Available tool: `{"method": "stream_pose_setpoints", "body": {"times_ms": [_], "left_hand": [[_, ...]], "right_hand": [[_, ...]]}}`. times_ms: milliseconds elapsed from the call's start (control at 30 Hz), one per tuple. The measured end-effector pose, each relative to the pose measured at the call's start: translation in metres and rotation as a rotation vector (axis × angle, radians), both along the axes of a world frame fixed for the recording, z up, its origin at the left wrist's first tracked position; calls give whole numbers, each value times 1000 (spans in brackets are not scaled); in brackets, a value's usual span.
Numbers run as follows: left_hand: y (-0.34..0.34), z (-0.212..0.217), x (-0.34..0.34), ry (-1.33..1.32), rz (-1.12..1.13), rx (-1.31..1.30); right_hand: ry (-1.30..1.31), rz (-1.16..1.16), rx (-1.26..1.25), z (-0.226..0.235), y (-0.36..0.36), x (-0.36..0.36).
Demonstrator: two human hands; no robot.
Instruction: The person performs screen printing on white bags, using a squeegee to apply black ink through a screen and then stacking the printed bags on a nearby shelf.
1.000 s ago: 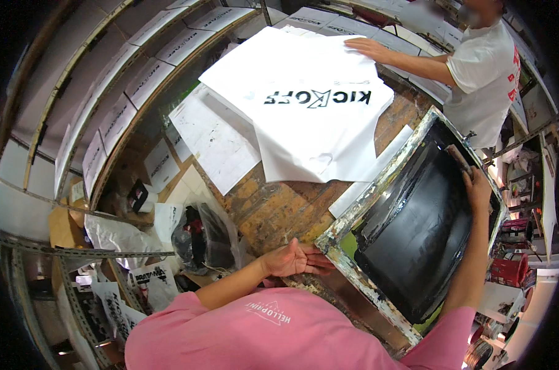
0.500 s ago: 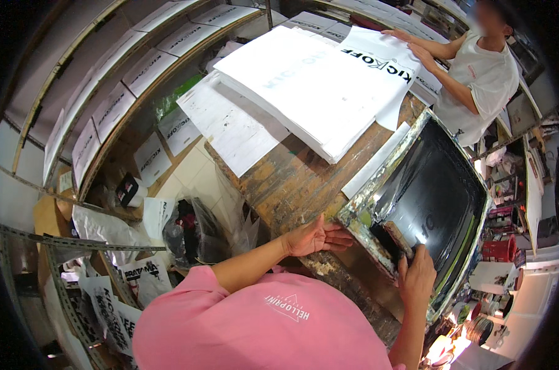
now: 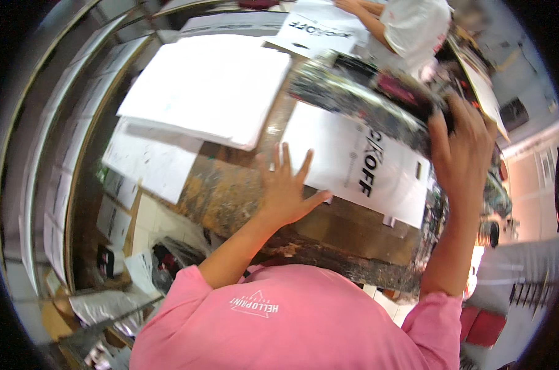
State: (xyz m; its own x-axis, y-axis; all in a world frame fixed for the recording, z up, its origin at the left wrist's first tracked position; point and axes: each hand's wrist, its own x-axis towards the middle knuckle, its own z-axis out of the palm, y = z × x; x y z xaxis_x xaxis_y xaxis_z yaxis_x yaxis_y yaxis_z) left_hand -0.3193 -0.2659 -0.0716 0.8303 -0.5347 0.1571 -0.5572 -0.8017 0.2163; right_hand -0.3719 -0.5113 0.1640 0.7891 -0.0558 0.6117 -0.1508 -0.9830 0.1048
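A screen-printing frame (image 3: 360,102), blurred by motion, is raised at a tilt above the far right of the wooden table. My right hand (image 3: 464,142) is closed at the frame's near right edge; the exact grip is smeared. Below the frame lies a white sheet (image 3: 329,148) with black print. My left hand (image 3: 282,191) has its fingers spread at the sheet's left near corner and holds nothing. To its left, a thick stack of white sheets (image 3: 205,86) rests on the table, partly over a loose smudged sheet (image 3: 150,157).
At the far side a co-worker (image 3: 409,31) has hands on another printed sheet (image 3: 319,28). Shelves (image 3: 85,142) holding white sheets run along the left. The stained wooden table (image 3: 224,191) has a worn near edge. Plastic bags (image 3: 174,259) lie on the floor at left.
The frame has gone from lying flat to tilted up, uncovering the printed sheet. My right hand rose with it; my left hand moved onto the sheet's edge. The co-worker's sheet came off the stack.
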Motion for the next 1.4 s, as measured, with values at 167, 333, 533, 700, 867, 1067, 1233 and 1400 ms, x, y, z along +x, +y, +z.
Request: {"method": "stream_pose_setpoints", "body": {"times_ms": [167,333,533,700,867,1067,1233,1400], "left_hand": [[-3,-51,-16,34,-30,124],[-26,-14,0,102,-89,31],[-70,42,43,-6,-101,-678],[-41,48,58,309,175,-1056],[58,71,121,275,342,-868],[196,71,235,297,339,-796],[289,45,346,196,385,-570],[197,74,311,-644,367,-361]], "right_hand": [[-45,75,2,27,-19,21],[-44,180,283,54,-25,39],[-91,170,311,75,-39,52],[-93,143,263,75,-53,56],[-99,137,239,73,-56,56],[-141,147,172,60,-49,57],[-152,129,139,50,-37,53],[-108,77,177,52,-17,40]]}}
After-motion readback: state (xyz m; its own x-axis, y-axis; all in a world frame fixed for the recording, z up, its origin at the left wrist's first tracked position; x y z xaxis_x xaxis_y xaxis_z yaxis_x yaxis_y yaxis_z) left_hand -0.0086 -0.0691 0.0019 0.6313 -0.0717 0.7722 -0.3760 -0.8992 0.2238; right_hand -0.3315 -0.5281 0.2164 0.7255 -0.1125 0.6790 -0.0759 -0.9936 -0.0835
